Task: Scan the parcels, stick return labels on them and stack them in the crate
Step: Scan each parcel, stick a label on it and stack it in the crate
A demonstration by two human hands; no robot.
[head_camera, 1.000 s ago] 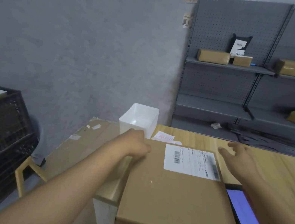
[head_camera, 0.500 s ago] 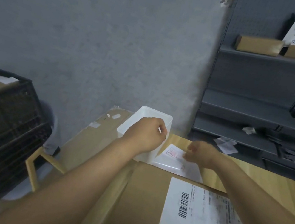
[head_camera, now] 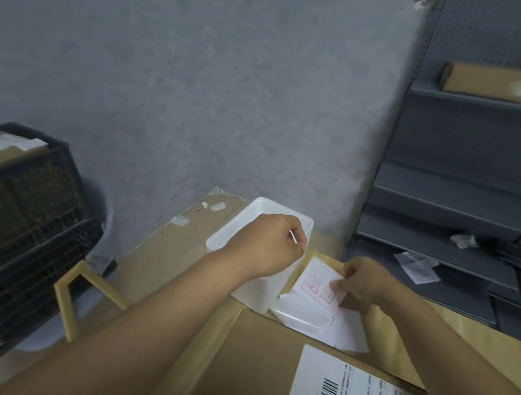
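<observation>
Two hands work: right hand (head_camera: 363, 281) pinches a return label (head_camera: 318, 286), left hand (head_camera: 266, 245) holds a paper scrap; next, stick it on the parcel (head_camera: 256, 370)

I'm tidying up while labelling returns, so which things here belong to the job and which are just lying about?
Job: return label sheet, right hand, left hand, parcel, black crate.
Lying about: white bin, shelf boxes, paper scraps.
</observation>
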